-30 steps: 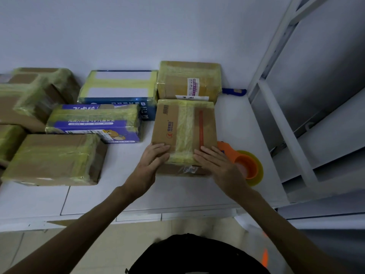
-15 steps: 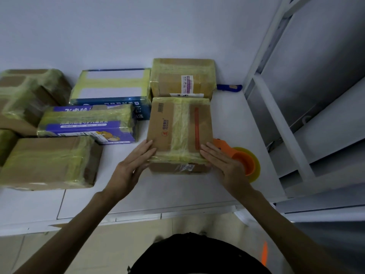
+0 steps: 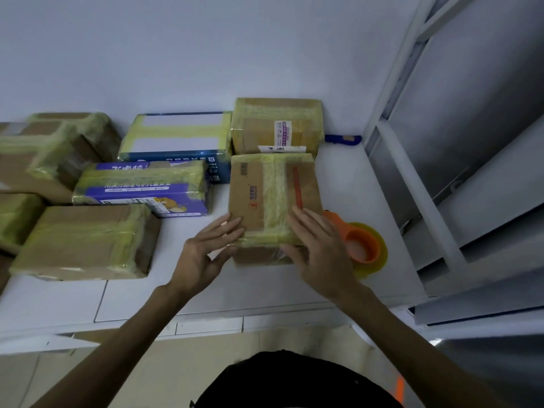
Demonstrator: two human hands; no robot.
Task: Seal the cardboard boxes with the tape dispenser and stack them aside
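A brown cardboard box (image 3: pixel 253 189) with a yellowish tape strip down its middle and a red stripe lies on the white table (image 3: pixel 347 184). My left hand (image 3: pixel 206 248) has straight fingers touching the box's near left corner. My right hand (image 3: pixel 318 248) lies flat on the box's near right corner, fingers extended over the taped edge. The orange tape dispenser (image 3: pixel 362 242) with its yellow tape roll lies on the table just right of my right hand, partly hidden by it.
Several taped boxes crowd the table's left and back: a brown box (image 3: pixel 85 242), a purple box (image 3: pixel 144 187), a blue-and-white box (image 3: pixel 176 139), a labelled brown box (image 3: pixel 276 125). A blue object (image 3: pixel 343 139) lies by the wall. White shelving (image 3: pixel 441 184) rises at right.
Both hands have slid a little along the near edge of the box, my right hand moving further onto its top. The box and dispenser have stayed in place.
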